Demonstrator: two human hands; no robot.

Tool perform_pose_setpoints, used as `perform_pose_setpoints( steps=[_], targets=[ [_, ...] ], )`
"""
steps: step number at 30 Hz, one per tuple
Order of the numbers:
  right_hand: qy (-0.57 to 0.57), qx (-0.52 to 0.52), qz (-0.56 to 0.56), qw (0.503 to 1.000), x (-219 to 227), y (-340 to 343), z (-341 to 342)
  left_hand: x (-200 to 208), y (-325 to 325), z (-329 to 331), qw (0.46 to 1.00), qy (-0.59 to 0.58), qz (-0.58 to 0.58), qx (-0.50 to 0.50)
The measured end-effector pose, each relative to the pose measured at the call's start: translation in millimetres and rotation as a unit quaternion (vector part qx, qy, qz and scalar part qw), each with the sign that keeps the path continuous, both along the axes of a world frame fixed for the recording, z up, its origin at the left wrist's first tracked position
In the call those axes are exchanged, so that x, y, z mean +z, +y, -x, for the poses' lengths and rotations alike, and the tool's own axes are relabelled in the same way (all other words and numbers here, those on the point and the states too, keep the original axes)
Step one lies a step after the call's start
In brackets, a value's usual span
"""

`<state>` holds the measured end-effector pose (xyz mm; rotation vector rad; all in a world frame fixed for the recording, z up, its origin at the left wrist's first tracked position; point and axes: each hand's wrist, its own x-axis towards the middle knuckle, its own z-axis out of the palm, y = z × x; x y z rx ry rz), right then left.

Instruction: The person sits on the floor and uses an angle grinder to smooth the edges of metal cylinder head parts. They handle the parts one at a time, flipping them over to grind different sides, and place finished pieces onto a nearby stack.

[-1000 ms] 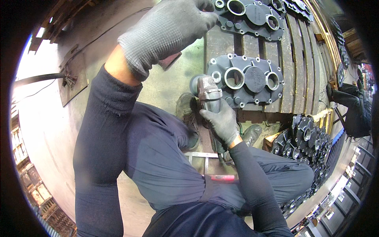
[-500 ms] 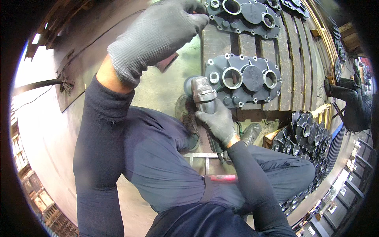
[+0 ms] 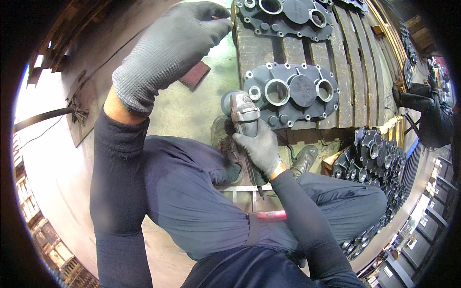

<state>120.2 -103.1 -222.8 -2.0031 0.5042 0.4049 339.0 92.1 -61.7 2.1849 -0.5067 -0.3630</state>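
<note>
My right hand (image 3: pixel 261 150), in a grey glove, is closed round the body of an angle grinder (image 3: pixel 245 114). The grinder's disc (image 3: pixel 229 102) is beside the left end of a dark cast metal cover plate (image 3: pixel 300 93), which has round bored openings and small bolt holes along its rim. My left hand (image 3: pixel 175 48), also gloved, is raised at the upper left with thumb and fingers bent toward each other. What its fingertips hold, if anything, I cannot make out. They are close to the left end of a second cover plate (image 3: pixel 288 18).
Both plates lie on a slatted wooden pallet (image 3: pixel 345 72). A dark red block (image 3: pixel 196 76) lies on the floor below my left hand. Several similar castings (image 3: pixel 370 163) are stacked at the right. Another person's dark-clothed legs (image 3: pixel 427 108) show at the far right.
The plates and pallet have shifted slightly left and up in the picture. My left hand has moved slightly left, and more of the red block shows. The grinder stays in my right hand.
</note>
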Motion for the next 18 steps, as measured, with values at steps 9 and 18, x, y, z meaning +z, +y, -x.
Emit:
perform_pose_setpoints(
  steps=[9,18],
  targets=[
    [0.038,0.033,-0.009,0.999,7,-3,-15,-3,-5,-3,1.0,0.001,-0.011,-0.004],
    [0.024,0.037,0.018,0.999,9,-8,17,-4,-6,0,0.999,-0.031,-0.014,0.007]
  ],
)
